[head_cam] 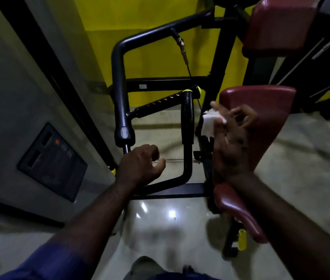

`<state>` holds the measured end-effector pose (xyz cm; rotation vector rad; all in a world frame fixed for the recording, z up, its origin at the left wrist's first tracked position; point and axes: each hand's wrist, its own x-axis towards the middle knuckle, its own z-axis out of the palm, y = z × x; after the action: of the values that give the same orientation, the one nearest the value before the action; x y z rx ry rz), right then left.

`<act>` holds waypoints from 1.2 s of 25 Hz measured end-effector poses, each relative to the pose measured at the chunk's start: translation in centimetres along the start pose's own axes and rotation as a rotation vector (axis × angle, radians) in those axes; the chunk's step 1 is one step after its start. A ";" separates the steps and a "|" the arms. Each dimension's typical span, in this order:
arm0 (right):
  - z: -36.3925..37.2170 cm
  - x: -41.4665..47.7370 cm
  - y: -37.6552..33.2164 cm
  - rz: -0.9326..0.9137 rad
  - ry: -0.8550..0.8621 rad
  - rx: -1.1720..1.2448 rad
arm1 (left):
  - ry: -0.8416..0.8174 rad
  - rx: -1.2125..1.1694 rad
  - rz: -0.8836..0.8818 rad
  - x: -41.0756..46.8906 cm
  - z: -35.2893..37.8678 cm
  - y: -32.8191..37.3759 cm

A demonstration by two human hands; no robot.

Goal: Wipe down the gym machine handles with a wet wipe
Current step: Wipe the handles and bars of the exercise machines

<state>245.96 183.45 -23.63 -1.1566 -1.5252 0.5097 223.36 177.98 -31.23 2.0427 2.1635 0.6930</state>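
Note:
A black upright handle grip (188, 120) with a yellow end cap stands in the middle of the view, joined to a curved black bar. My right hand (232, 136) is just right of it, palm toward me, pinching a crumpled white wet wipe (210, 122) between thumb and fingers; the wipe hangs a short gap from the grip. My left hand (139, 164) hovers lower left of the grip, fingers loosely curled, holding nothing. A thicker black lever arm (119, 87) runs up the left side of the machine.
Maroon padded seat and backrest (261, 110) sit right behind my right hand. A cable with a metal clip (182, 47) hangs above. A grey wall with a dark switch panel (53, 160) lies to the left, a yellow wall (139, 15) behind.

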 end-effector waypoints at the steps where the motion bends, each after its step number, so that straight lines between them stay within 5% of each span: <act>1: 0.9 0.1 0.1 0.008 0.032 -0.054 | 0.005 0.002 -0.010 0.1 0.0 0.1; 5: 3.5 -2.1 -0.5 0.256 -0.299 0.019 | 0.007 -0.018 -0.016 0.0 -0.3 0.3; 10: 2.5 -3.0 1.1 0.335 -0.457 0.142 | 0.011 -0.002 -0.032 0.3 -0.2 0.3; 22: 8.4 7.0 -1.1 0.249 -0.358 -0.109 | 0.051 -0.044 -0.018 0.2 0.0 -0.1; 28: 5.4 -2.2 0.6 0.516 -0.547 0.059 | 0.084 -0.061 0.000 0.5 0.0 -0.2; 30: 6.0 -3.4 1.0 0.552 -0.469 0.092 | 0.080 -0.067 0.011 0.5 0.0 -0.4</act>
<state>240.56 182.50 -27.93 -1.4551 -1.5325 1.2829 222.97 178.51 -31.26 2.0285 2.1413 0.8504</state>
